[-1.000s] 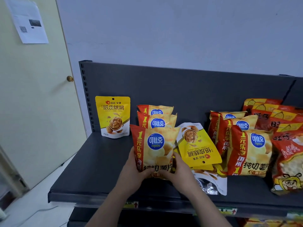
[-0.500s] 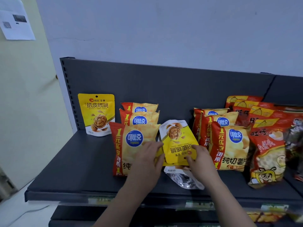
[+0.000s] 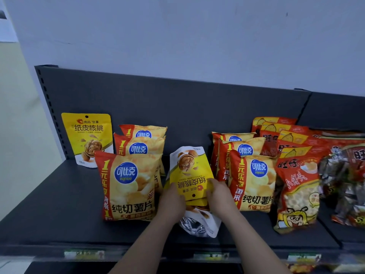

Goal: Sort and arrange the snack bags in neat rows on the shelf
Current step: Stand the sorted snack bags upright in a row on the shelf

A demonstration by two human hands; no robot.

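An upside-down yellow walnut bag (image 3: 190, 173) lies in the middle of the dark shelf (image 3: 59, 204). My left hand (image 3: 171, 200) grips its lower left edge and my right hand (image 3: 219, 194) its lower right edge. More walnut bags (image 3: 201, 222) lie flat under it, one showing its silver back. A row of three Copico chip bags (image 3: 128, 184) stands just left of my hands. A second chip row (image 3: 252, 175) stands to the right. One upright walnut bag (image 3: 87, 139) leans on the back panel at far left.
Red snack bags (image 3: 298, 186) and a loose pile of red and silver packs (image 3: 347, 175) crowd the shelf's right end. The shelf's front rail with price tags (image 3: 211, 255) runs below my forearms. A pale wall or door (image 3: 17, 135) stands at left.
My left hand left the front chip bag and both hands closed on the upside-down walnut bag. The view shifted right and closer to the shelf.
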